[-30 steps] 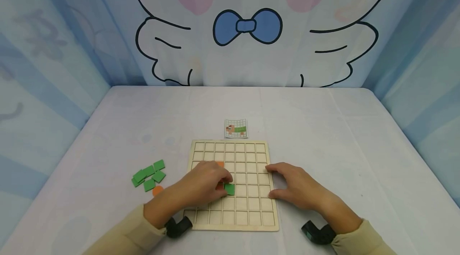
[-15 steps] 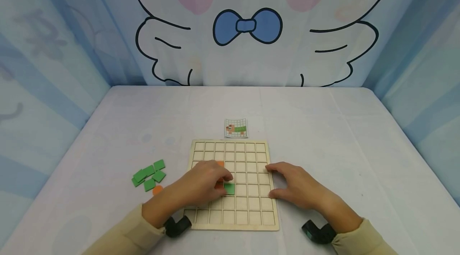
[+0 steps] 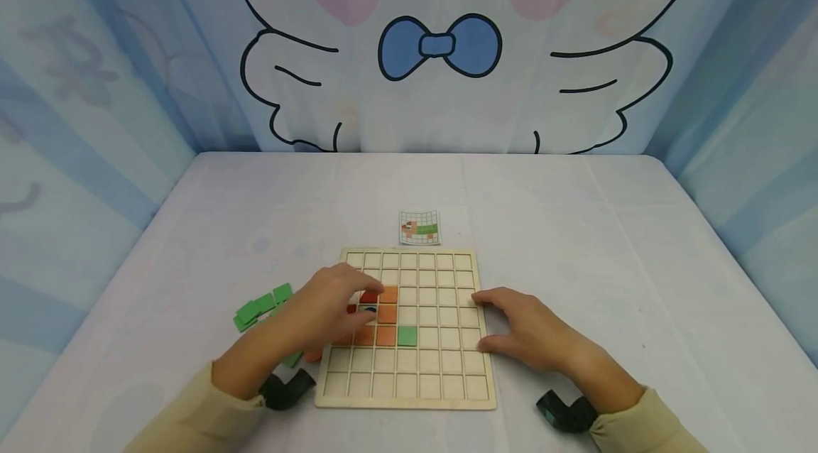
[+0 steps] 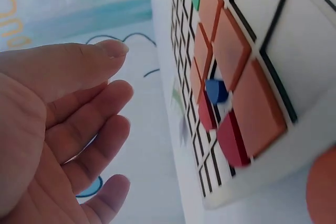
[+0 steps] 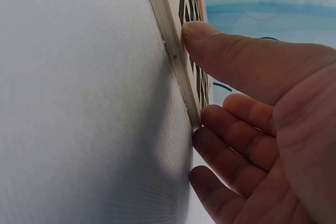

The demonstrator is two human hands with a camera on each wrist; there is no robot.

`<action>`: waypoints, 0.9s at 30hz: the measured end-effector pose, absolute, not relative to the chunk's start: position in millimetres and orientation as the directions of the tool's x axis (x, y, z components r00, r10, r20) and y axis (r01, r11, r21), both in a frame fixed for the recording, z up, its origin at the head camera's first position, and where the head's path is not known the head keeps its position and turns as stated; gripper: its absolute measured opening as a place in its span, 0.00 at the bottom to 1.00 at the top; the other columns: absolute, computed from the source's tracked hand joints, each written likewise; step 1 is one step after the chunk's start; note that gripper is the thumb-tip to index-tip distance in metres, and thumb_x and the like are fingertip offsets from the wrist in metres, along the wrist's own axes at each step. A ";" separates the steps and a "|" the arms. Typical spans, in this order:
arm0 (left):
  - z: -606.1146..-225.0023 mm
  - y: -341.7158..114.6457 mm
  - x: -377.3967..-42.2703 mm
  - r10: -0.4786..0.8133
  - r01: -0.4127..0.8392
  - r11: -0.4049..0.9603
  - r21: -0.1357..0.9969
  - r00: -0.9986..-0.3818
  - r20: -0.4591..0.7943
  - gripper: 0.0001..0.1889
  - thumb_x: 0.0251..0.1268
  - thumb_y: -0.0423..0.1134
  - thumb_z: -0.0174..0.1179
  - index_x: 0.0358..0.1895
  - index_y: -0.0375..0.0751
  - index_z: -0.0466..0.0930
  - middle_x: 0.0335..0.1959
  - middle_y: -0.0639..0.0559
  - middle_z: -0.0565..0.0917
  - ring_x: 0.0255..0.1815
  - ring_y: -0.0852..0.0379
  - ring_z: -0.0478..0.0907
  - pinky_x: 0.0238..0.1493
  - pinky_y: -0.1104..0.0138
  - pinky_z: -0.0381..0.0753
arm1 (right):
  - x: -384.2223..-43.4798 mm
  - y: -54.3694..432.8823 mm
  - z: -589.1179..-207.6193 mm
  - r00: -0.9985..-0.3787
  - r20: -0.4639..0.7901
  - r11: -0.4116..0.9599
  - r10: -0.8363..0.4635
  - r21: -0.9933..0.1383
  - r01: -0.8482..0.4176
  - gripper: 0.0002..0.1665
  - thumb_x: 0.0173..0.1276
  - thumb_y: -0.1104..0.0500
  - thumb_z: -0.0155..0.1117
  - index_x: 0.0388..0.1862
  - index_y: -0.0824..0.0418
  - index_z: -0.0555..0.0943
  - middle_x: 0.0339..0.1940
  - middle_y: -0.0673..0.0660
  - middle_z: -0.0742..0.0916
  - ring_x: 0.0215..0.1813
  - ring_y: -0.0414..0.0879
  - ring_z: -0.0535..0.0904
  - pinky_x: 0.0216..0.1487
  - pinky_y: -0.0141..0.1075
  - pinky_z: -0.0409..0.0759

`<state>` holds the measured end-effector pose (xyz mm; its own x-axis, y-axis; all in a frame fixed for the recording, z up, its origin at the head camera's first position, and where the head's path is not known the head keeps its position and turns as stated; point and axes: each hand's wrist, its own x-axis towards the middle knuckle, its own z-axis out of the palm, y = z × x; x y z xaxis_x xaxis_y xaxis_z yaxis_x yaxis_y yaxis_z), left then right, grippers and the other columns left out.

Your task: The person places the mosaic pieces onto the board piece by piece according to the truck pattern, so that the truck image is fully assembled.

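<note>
A wooden grid board (image 3: 441, 385) lies on the table with orange squares (image 3: 386, 314), red pieces (image 4: 233, 140), a small blue piece (image 4: 216, 91) and one green square (image 3: 407, 336) in its cells. Over the board's left part hovers my left hand (image 3: 332, 300), thumb and fingers apart; the left wrist view shows nothing between them. My right hand (image 3: 533, 329) touches the right edge of the board with spread thumb and fingertips. The right wrist view shows its thumb (image 5: 210, 38) against the rim.
Loose green squares (image 3: 255, 307) lie left of the board, partly hidden under the left forearm. An orange piece (image 3: 313, 355) sits near the board's left edge. Behind the board lies a small picture card (image 3: 420, 228). A printed curtain (image 3: 441, 105) hangs beyond the table.
My left hand has moved left and slightly away from me, off the green square, which stays in its cell. More orange and red pieces now show. The right hand has stayed put.
</note>
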<state>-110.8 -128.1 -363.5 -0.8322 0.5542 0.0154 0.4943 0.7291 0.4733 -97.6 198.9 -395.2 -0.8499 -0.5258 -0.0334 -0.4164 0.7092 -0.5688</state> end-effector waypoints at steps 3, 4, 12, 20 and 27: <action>-360.2 -135.1 -109.1 0.511 0.462 0.756 0.463 -0.860 0.024 0.15 0.61 0.36 0.71 0.52 0.42 0.85 0.47 0.53 0.84 0.53 0.51 0.77 0.53 0.55 0.79 | -97.8 199.0 -395.2 -0.851 -0.036 0.710 -0.524 -0.570 -0.414 0.36 0.62 0.52 0.75 0.66 0.66 0.75 0.63 0.59 0.81 0.66 0.58 0.74 0.65 0.53 0.70; -358.8 -137.5 -108.4 0.493 0.447 0.766 0.462 -0.870 0.024 0.15 0.61 0.36 0.71 0.52 0.42 0.85 0.47 0.53 0.84 0.53 0.50 0.77 0.53 0.54 0.79 | -97.9 199.0 -395.2 -0.851 -0.038 0.711 -0.523 -0.570 -0.412 0.36 0.63 0.52 0.75 0.66 0.66 0.75 0.63 0.59 0.81 0.66 0.58 0.74 0.65 0.53 0.70; -348.6 -163.0 -102.2 0.360 0.312 0.832 0.458 -0.933 -0.020 0.19 0.60 0.37 0.72 0.55 0.42 0.83 0.52 0.50 0.82 0.57 0.47 0.77 0.57 0.51 0.78 | -98.5 199.4 -395.1 -0.851 -0.040 0.712 -0.524 -0.569 -0.412 0.37 0.63 0.52 0.75 0.66 0.66 0.75 0.63 0.59 0.80 0.67 0.58 0.74 0.65 0.53 0.70; -345.7 -185.0 -96.7 0.313 0.269 0.853 0.447 -0.949 -0.027 0.18 0.59 0.37 0.73 0.54 0.41 0.84 0.49 0.50 0.83 0.54 0.47 0.77 0.53 0.51 0.80 | -98.1 199.2 -393.6 -0.850 -0.049 0.713 -0.524 -0.572 -0.406 0.37 0.63 0.52 0.75 0.66 0.66 0.75 0.63 0.59 0.80 0.67 0.58 0.74 0.65 0.54 0.70; -351.9 -197.9 -90.6 0.282 0.209 0.874 0.439 -0.953 -0.108 0.19 0.60 0.39 0.73 0.54 0.41 0.84 0.49 0.51 0.83 0.54 0.47 0.76 0.54 0.50 0.79 | -97.8 198.2 -392.0 -0.853 -0.056 0.717 -0.518 -0.573 -0.398 0.37 0.63 0.52 0.75 0.66 0.66 0.75 0.63 0.59 0.80 0.67 0.58 0.73 0.65 0.54 0.69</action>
<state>-90.6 -197.9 -351.9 -0.9533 0.2820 -0.1078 0.2089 0.8740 0.4388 -97.8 198.2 -392.0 -0.8534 -0.5183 -0.0563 -0.3977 0.7170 -0.5725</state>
